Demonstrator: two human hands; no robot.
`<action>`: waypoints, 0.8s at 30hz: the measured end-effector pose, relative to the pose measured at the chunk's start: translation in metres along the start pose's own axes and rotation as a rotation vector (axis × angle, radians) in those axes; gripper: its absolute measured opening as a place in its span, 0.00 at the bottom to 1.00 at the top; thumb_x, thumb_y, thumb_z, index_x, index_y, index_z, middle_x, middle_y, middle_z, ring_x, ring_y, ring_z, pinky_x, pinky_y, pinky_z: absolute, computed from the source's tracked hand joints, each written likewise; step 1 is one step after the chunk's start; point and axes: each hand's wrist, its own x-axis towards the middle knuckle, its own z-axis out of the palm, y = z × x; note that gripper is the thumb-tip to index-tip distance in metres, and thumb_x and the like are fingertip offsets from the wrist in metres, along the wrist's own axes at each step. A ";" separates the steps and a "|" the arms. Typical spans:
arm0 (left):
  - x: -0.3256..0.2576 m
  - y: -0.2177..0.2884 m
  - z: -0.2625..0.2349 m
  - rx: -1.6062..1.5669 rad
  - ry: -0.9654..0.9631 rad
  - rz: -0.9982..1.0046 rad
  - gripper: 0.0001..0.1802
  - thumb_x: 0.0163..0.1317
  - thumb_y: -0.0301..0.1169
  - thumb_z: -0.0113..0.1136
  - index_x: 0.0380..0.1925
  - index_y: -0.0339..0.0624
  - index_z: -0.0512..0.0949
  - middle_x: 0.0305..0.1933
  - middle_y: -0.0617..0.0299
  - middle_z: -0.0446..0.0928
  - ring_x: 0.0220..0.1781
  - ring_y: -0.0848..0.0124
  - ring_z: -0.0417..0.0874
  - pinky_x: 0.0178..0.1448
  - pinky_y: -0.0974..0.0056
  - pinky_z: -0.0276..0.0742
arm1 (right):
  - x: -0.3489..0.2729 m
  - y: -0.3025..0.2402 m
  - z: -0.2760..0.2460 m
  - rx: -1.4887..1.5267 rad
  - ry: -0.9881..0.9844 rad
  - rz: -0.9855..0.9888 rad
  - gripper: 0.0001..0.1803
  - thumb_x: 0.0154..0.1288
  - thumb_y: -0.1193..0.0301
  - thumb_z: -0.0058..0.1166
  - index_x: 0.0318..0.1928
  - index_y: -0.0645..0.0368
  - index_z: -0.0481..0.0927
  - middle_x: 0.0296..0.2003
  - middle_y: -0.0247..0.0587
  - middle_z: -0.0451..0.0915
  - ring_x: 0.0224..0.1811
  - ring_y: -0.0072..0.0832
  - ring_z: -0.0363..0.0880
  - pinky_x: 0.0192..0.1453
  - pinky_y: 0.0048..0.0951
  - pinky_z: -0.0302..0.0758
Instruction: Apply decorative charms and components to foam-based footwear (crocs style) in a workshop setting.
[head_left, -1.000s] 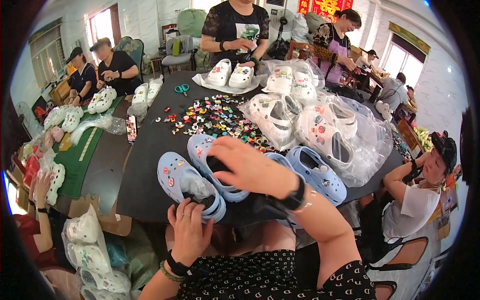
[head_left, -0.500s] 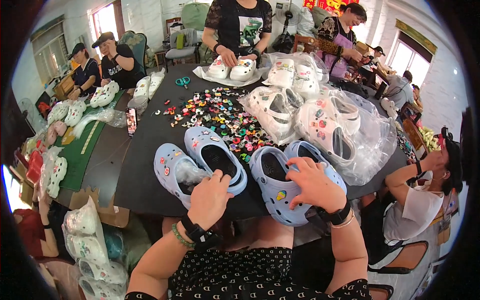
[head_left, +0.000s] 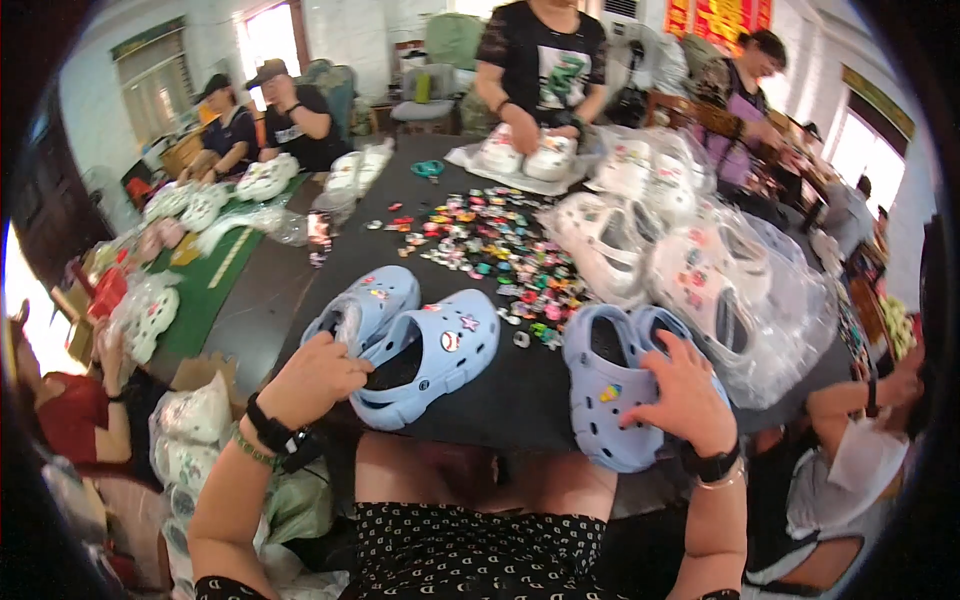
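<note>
My left hand [head_left: 315, 378] grips the heel end of a light-blue clog [head_left: 432, 355] decorated with small charms; a second matching clog [head_left: 367, 305] lies beside it on the black table [head_left: 500, 400]. My right hand [head_left: 685, 392] rests on another pair of light-blue clogs [head_left: 608, 385] at the table's near edge, fingers spread over them. Both wrists wear dark bands.
Several colourful shoe charms [head_left: 495, 250] are scattered mid-table. White clogs in clear plastic bags [head_left: 700, 270] pile up at right. A person [head_left: 540, 75] handles white clogs [head_left: 525, 158] at the far end; other people sit at left and right. Bagged clogs [head_left: 190, 430] lie low left.
The left pair of clogs has shifted left with my left hand now at its heel. My right hand came down from over the table onto the right pair.
</note>
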 end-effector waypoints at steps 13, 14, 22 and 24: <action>0.012 0.035 -0.055 -0.142 0.324 -0.290 0.18 0.53 0.24 0.60 0.47 0.43 0.82 0.56 0.58 0.80 0.61 0.56 0.79 0.74 0.45 0.63 | 0.014 0.033 0.010 0.110 0.014 -0.224 0.28 0.44 0.51 0.75 0.37 0.58 0.78 0.33 0.43 0.73 0.33 0.45 0.78 0.35 0.41 0.75; 0.019 0.038 -0.060 -0.183 0.348 -0.226 0.18 0.52 0.24 0.62 0.46 0.42 0.82 0.55 0.55 0.80 0.60 0.57 0.79 0.73 0.46 0.65 | 0.013 0.031 0.019 0.043 0.129 -0.306 0.24 0.49 0.53 0.73 0.32 0.58 0.76 0.28 0.42 0.71 0.26 0.45 0.76 0.28 0.42 0.72; 0.123 0.096 -0.043 -0.416 0.346 0.272 0.29 0.60 0.36 0.65 0.62 0.44 0.72 0.69 0.54 0.68 0.70 0.56 0.70 0.73 0.45 0.62 | -0.010 0.018 0.024 -0.074 0.237 -0.567 0.24 0.57 0.50 0.67 0.21 0.54 0.71 0.18 0.37 0.67 0.19 0.37 0.73 0.22 0.37 0.69; 0.152 0.114 -0.037 -0.428 0.345 0.330 0.38 0.59 0.42 0.67 0.68 0.47 0.65 0.77 0.55 0.57 0.72 0.51 0.66 0.74 0.46 0.62 | -0.019 0.008 0.023 -0.058 0.184 -0.680 0.25 0.57 0.49 0.66 0.20 0.54 0.71 0.18 0.36 0.67 0.18 0.35 0.73 0.22 0.36 0.70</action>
